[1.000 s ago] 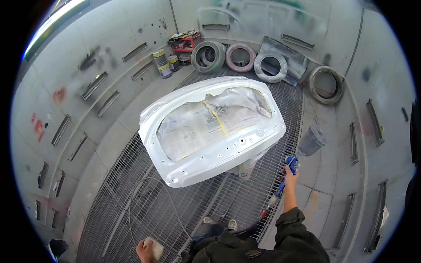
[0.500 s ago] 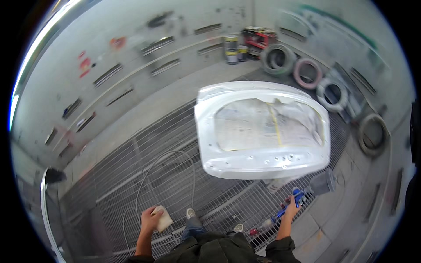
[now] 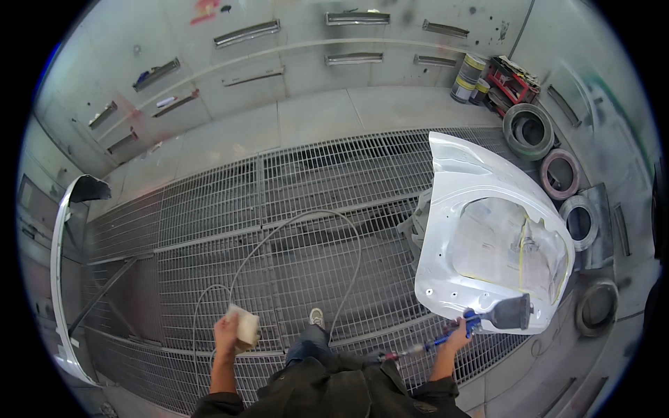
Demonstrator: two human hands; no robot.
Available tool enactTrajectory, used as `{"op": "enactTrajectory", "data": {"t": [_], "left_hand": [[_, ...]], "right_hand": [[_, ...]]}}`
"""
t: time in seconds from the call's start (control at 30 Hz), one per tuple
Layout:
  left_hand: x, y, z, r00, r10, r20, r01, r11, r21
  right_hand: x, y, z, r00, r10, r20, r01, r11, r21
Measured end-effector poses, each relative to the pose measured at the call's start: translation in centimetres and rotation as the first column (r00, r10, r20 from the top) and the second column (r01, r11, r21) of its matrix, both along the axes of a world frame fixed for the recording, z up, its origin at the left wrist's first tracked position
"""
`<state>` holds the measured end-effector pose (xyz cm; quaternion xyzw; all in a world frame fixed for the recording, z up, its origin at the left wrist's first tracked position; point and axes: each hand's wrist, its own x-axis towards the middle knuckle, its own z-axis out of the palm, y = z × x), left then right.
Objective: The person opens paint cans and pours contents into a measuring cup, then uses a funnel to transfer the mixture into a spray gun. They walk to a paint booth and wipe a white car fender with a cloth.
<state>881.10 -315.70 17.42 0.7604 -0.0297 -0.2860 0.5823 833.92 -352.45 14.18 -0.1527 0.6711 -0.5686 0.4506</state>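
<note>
My left hand (image 3: 226, 336) is closed on a folded cream cloth (image 3: 246, 329), held over the floor grating. In my right hand (image 3: 456, 339) is a blue spray gun (image 3: 474, 322) with a grey paint cup (image 3: 512, 312), its fingers wrapped round the handle. A hose (image 3: 401, 353) with a red fitting runs from the gun toward my body. Beyond the gun, at the right, stands a white car tailgate (image 3: 456, 188); its window opening is covered with masking paper (image 3: 488, 240) and yellow tape. From this view the cup overlaps the tailgate's lower edge; whether they touch I cannot tell.
A thin air hose (image 3: 359, 258) loops across the metal floor grating (image 3: 209, 209). On the left stands a curved white panel (image 3: 59, 272). Tyres (image 3: 527, 131) line the right wall, near paint cans (image 3: 468, 78) and a red rack (image 3: 512, 85) in the far corner.
My view and body have turned left, so the tailgate now appears farther right and more side-on. Both hands keep hold of the cloth and the spray gun.
</note>
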Motion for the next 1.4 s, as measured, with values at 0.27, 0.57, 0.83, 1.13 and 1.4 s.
{"op": "enactTrajectory", "data": {"t": [0.27,0.57,0.83,1.13,1.4], "left_hand": [[16.6,-6.9,3.5,0.947,0.238,-0.217,-0.266,0.958,-0.111],[33.1,-25.8,1.7,0.901,0.142,-0.41,-0.277,0.916,-0.291],[48.6,-41.0,2.8,0.877,0.208,-0.432,-0.349,0.895,-0.277],[58.8,-64.9,0.2,0.84,0.112,-0.531,-0.324,0.888,-0.325],[76.6,-93.6,-1.1,0.877,-0.093,-0.472,-0.084,0.936,-0.341]], "right_hand": [[20.2,-7.3,5.2,0.996,0.085,-0.02,-0.086,0.991,-0.103],[37.5,-21.8,3.2,0.999,0.025,-0.033,-0.03,0.985,-0.171],[49.4,-42.2,4.1,0.997,-0.072,0.042,0.078,0.984,-0.163],[53.2,-62.6,7.5,0.946,-0.321,-0.039,0.301,0.919,-0.253],[56.3,-75.2,8.5,0.732,-0.681,-0.022,0.657,0.714,-0.243]]}}
